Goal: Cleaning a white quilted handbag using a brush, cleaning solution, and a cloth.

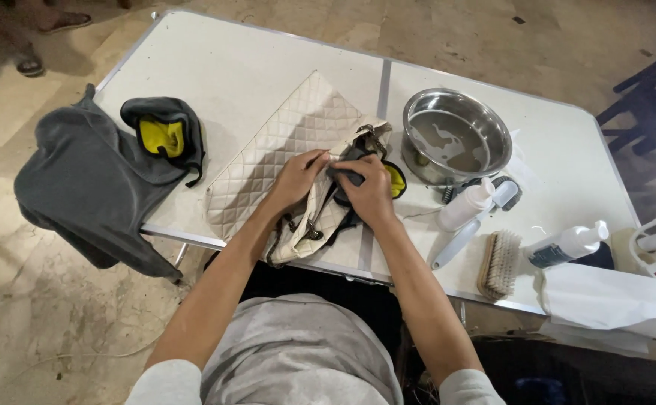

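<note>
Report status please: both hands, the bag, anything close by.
Left hand grips cream quilted bag. Right hand presses dark cloth on it. Steel bowl and white bottle near right hand, apart.

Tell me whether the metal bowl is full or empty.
Neither: the metal bowl stands upright, holding only a shallow pool of murky liquid over its bottom.

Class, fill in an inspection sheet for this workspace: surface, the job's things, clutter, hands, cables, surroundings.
Surface: white folding table, seam down the middle.
Job's things: cream quilted handbag; dark cloth with yellow lining at its clasp end.
Clutter: round steel bowl, wooden bristle brush, white bottles, grey garment hanging over the table's left edge.
Hands: left hand on the handbag; right hand in a grip on the cloth.
Cables: nothing seen.
Surroundings: stone floor; sandalled feet at far left.
</note>
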